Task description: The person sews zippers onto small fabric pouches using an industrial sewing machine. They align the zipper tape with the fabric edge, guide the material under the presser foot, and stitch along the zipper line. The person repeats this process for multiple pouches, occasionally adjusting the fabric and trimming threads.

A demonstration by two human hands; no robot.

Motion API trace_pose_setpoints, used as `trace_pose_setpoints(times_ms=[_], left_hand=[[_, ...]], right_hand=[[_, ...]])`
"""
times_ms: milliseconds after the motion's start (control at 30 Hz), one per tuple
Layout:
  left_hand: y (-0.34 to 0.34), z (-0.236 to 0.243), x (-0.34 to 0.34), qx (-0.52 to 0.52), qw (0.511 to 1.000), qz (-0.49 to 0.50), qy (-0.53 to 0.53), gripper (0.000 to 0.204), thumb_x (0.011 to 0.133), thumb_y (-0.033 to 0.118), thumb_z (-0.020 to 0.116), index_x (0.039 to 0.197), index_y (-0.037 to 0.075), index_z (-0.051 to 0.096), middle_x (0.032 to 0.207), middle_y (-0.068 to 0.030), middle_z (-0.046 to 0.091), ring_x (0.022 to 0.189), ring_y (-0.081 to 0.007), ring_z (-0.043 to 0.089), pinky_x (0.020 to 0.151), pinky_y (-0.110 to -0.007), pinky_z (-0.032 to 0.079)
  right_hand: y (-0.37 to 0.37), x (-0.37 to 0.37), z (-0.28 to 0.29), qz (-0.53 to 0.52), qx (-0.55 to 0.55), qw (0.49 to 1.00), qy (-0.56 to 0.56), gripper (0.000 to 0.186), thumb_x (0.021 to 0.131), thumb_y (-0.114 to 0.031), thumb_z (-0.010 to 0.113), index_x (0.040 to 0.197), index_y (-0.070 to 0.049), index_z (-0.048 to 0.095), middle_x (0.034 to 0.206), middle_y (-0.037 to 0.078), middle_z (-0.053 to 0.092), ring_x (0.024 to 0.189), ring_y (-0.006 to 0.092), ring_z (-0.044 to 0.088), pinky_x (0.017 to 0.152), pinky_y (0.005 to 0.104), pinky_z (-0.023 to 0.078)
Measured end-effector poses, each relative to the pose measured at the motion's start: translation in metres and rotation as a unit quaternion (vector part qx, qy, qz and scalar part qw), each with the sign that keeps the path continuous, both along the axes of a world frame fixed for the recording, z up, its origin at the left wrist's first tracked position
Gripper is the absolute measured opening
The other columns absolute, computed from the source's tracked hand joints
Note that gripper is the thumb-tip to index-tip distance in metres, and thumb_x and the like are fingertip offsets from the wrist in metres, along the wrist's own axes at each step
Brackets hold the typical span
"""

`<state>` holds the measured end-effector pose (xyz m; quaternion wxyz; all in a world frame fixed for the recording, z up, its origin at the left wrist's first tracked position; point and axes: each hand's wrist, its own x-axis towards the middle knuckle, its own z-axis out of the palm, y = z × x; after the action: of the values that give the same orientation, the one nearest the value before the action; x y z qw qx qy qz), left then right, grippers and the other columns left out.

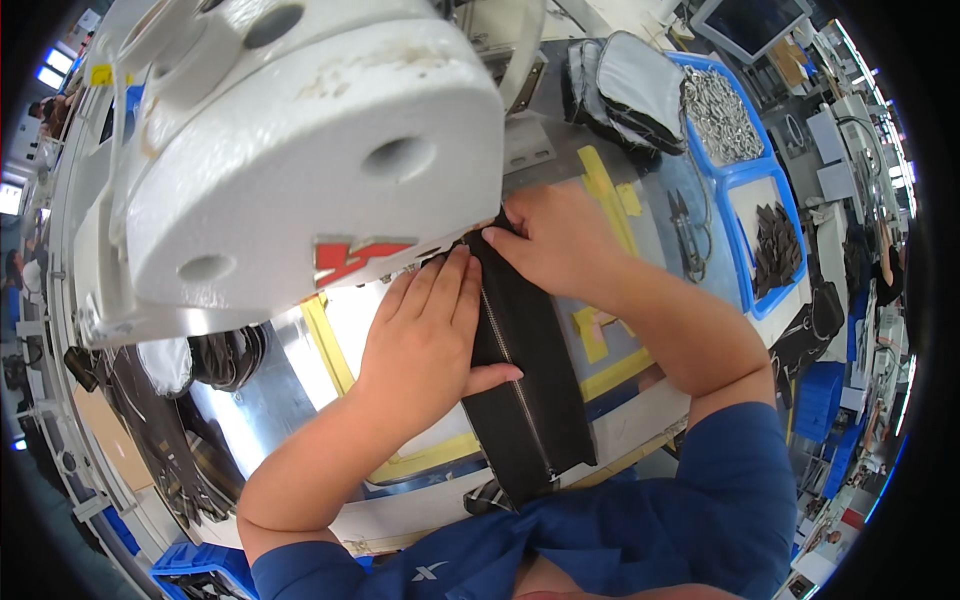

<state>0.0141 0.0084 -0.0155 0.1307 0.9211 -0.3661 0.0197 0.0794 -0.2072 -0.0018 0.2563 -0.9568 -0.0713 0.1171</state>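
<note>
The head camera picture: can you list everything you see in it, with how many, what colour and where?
sewing machine: 1, white with red emblem, upper left
black fabric: 1, black, under the hands
zipper: 1, silver, along the fabric
tape: several strips, yellow, both sides of the fabric
lined pieces: a pile, grey and black, top
trays: 2, blue, right
metal bits: many, silver, farther tray
small strips: many, dark, nearer tray
snips: 1, dark, left of the nearer tray
screen: 1, grey-framed, top right
background: too small to count
sleeves: 2, blue, bottom
left hand: 1, bare, on the fabric
right hand: 1, bare, fabric's far end
</note>
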Motion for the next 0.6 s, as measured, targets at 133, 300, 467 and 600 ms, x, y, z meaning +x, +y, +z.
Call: trace_pose_setpoints(times_ms=[133, 300, 467, 600], left_hand=[[-0.001, 0.002, -0.001, 0.008, 1.000, 0.006, 0.001, 0.109, 0.074, 0.074, 0.077, 0.143, -0.009, 0.060, 0.151, -0.0216, 0.058, 0.137, -0.0363, 0.058, 0.115, -0.049, 0.041], [-0.002, 0.004, -0.002, 0.024, 1.000, 0.012, -0.008, 0.105, 0.073, 0.072, 0.078, 0.143, -0.006, 0.063, 0.151, -0.0193, 0.060, 0.135, -0.0346, 0.058, 0.112, -0.048, 0.042], [-0.001, 0.002, -0.005, 0.038, 0.999, 0.025, 0.009, 0.108, 0.075, 0.075, 0.076, 0.145, -0.005, 0.061, 0.153, -0.0201, 0.057, 0.139, -0.0431, 0.055, 0.113, -0.053, 0.040], [-0.002, 0.003, -0.004, 0.034, 0.999, 0.026, 0.019, 0.107, 0.074, 0.073, 0.078, 0.146, -0.003, 0.061, 0.153, -0.0211, 0.057, 0.140, -0.0454, 0.054, 0.111, -0.054, 0.041]], right_hand=[[0.000, -0.002, -0.001, 0.001, 0.006, 1.000, -0.005, 0.030, 0.092, -0.028, 0.073, 0.084, 0.001, 0.074, 0.082, 0.023, 0.073, 0.084, 0.0455, 0.071, 0.078, 0.0535, 0.057], [-0.002, -0.004, -0.002, 0.002, 0.014, 1.000, -0.005, 0.028, 0.093, -0.027, 0.072, 0.087, 0.000, 0.073, 0.084, 0.023, 0.072, 0.085, 0.0459, 0.071, 0.079, 0.0536, 0.056], [-0.008, -0.022, 0.002, 0.026, 0.049, 0.985, -0.161, 0.027, 0.091, -0.022, 0.075, 0.108, -0.003, 0.070, 0.119, 0.021, 0.072, 0.109, 0.0413, 0.069, 0.089, 0.0492, 0.055], [-0.012, -0.037, -0.008, 0.235, 0.030, 0.950, -0.205, 0.036, 0.091, -0.022, 0.076, 0.119, 0.000, 0.067, 0.136, 0.020, 0.066, 0.124, 0.0362, 0.064, 0.102, 0.0443, 0.052]])
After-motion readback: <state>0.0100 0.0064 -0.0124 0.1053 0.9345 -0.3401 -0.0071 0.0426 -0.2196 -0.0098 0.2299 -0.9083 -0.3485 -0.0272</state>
